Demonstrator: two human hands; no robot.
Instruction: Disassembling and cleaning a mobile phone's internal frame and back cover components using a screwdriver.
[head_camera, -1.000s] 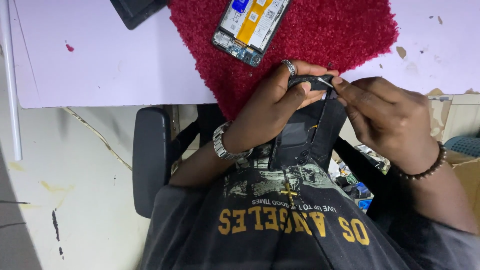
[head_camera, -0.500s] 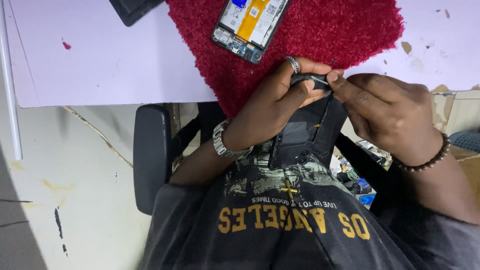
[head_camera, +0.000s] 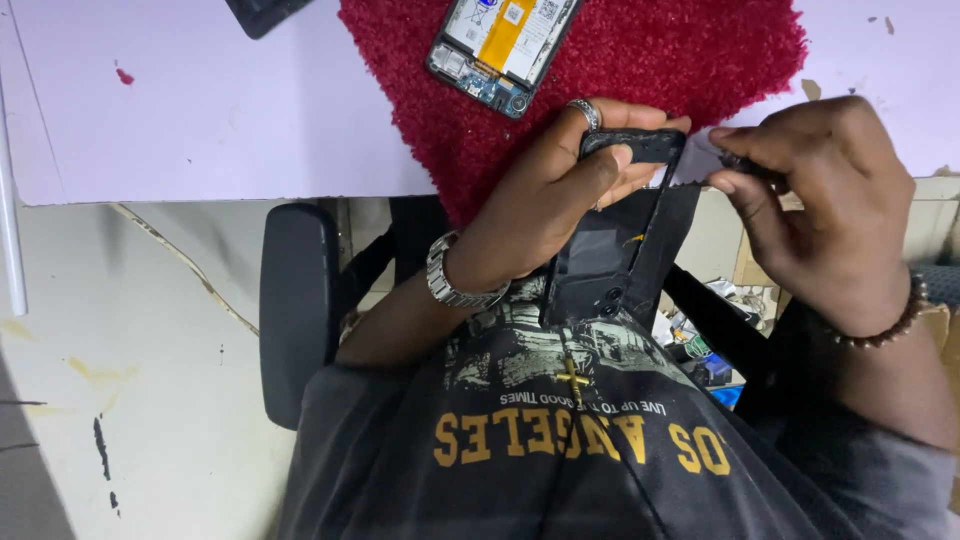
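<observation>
My left hand (head_camera: 560, 195), with a ring and a metal watch, grips the top end of a black phone back cover (head_camera: 612, 250) held upright over my lap. My right hand (head_camera: 825, 195), wearing a bead bracelet, pinches a small dark piece (head_camera: 745, 160) just right of the cover's top edge, a small gap between them. An opened phone (head_camera: 505, 40) with an orange-yellow battery lies on a red fuzzy mat (head_camera: 650, 60) on the table beyond my hands.
A pale lilac tabletop (head_camera: 200, 100) carries the mat and a dark device (head_camera: 265, 12) at its far edge. A black chair armrest (head_camera: 295, 300) stands at my left. Clutter (head_camera: 700, 340) lies on the floor at right.
My right hand has pulled away to the right from the cover's top edge, taking the small dark piece with it. My left hand keeps holding the cover.
</observation>
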